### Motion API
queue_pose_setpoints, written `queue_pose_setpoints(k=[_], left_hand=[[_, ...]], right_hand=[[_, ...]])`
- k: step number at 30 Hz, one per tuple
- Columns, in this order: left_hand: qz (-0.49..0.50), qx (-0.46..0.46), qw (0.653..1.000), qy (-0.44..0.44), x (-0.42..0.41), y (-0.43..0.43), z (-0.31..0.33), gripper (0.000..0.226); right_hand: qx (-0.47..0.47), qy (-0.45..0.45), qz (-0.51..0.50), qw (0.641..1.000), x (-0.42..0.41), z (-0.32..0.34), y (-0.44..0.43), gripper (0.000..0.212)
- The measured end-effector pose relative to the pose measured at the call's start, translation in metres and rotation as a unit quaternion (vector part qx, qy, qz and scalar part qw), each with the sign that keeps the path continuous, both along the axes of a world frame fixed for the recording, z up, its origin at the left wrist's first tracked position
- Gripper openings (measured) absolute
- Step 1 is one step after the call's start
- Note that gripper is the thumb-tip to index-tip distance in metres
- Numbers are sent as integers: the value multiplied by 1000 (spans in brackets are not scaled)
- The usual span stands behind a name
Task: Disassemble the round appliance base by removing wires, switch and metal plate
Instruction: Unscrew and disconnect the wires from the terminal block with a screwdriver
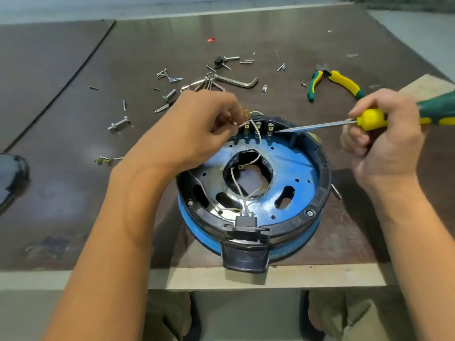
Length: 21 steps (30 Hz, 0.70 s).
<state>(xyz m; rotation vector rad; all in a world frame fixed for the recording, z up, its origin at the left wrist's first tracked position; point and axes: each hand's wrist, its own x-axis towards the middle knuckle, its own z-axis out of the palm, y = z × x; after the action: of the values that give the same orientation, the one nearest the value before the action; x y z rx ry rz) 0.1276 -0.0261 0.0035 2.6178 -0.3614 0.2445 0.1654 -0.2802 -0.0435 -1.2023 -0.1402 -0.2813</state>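
The round appliance base (pixel 317 193), black-rimmed with a blue band, lies open side up near the table's front edge. A blue metal plate (pixel 293 168) fills its inside, and thin white wires (pixel 237 185) cross the dark central opening. A black switch block (pixel 246 223) sits at the near rim above a black tab. My left hand (pixel 197 126) pinches a white wire end beside the row of terminals (pixel 257 130) at the far rim. My right hand (pixel 384 129) grips a yellow-and-green screwdriver (pixel 369 119); its tip touches the rightmost terminal.
Loose screws and bolts (pixel 170 94) and an Allen key (pixel 238 82) lie scattered beyond the base. Green-and-yellow pliers (pixel 344 82) rest at the back right. A removed wire piece (pixel 105 159) lies at left, and a dark object (pixel 9 173) sits at the left edge.
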Motion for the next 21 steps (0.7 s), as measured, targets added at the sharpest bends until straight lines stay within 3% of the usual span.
queue_pose_setpoints(k=[4, 8, 13, 18, 21], left_hand=[[11, -35, 999, 23, -14, -3, -11, 26], [-4, 2, 998, 59, -25, -6, -19, 29], [-18, 56, 994, 88, -35, -10, -24, 27], [-17, 9, 998, 67, -56, -15, -15, 30], [-37, 6, 995, 88, -74, -31, -15, 46]], right_hand=[[53, 49, -3, 997, -9, 7, 4, 33], [-1, 69, -3, 998, -21, 3, 8, 24], [-70, 17, 14, 997, -35, -8, 9, 22], [-100, -41, 25, 994, -42, -14, 6, 17], [-120, -65, -7, 991, -48, -19, 7, 11]])
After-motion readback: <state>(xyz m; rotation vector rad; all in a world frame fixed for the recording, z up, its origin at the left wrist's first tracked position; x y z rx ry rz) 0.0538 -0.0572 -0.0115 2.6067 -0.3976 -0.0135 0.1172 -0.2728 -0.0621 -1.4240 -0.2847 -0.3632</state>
